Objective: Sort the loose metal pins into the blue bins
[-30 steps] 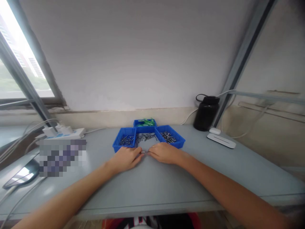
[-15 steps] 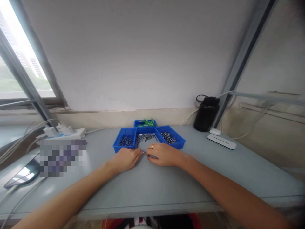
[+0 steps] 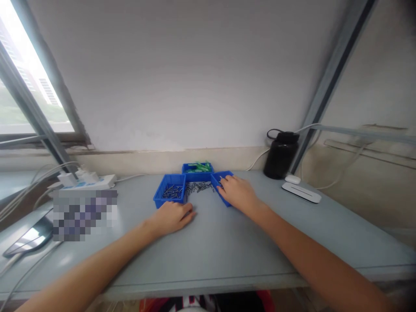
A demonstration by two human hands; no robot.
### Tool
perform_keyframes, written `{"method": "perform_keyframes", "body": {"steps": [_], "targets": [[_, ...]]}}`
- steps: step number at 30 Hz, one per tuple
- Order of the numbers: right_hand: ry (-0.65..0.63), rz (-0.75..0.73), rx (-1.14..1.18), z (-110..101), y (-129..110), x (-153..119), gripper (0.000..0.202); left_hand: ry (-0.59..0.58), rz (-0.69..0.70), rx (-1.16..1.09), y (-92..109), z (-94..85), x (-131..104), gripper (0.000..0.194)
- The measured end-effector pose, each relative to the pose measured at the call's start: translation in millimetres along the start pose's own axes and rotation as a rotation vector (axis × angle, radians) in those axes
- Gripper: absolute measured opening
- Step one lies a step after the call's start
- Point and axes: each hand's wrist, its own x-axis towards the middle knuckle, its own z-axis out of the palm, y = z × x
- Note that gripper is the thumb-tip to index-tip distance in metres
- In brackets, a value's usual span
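Observation:
My left hand [image 3: 175, 216] rests on the grey desk in front of the left blue bin [image 3: 169, 203], its thumb and forefinger slightly apart with nothing visible between them. That bin holds small dark metal pieces [image 3: 173, 191]. Over the right blue bin [image 3: 224, 198] is my right hand [image 3: 236, 190], fingers reaching inside and covering much of the contents; whether they hold anything is hidden. Between the two bins lies a loose pile of metal pieces [image 3: 199, 186]. Behind it, the rear blue bin [image 3: 197, 175] contains green pieces [image 3: 200, 167].
A black bottle [image 3: 281, 155] stands at the back right, beside a flat white device [image 3: 301, 193] and a small white case [image 3: 293, 179]. At the left are a white power strip [image 3: 107, 182] with cables and a shiny dark object [image 3: 30, 236].
My right hand has moved right and away from me, from beside my left hand to the right bin. The small piece between the hands no longer shows, and my left fingers have parted.

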Motion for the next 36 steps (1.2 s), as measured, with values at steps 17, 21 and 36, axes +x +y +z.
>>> {"method": "perform_keyframes", "body": {"steps": [17,21,36], "targets": [[0.061,-0.225,0.132,6.1,-16.6,-0.8,0.02,0.043,0.044,-0.006,-1.9,3.7,0.9,0.034],[0.021,-0.542,0.358,11.1,-30.9,-6.4,0.016,0.04,0.051,-0.009,-2.0,3.5,0.8,0.034],[-0.039,-0.425,0.379,33.7,-39.2,-11.1,0.03,0.017,0.068,-0.008,-0.5,-0.1,0.3,0.034]]}}
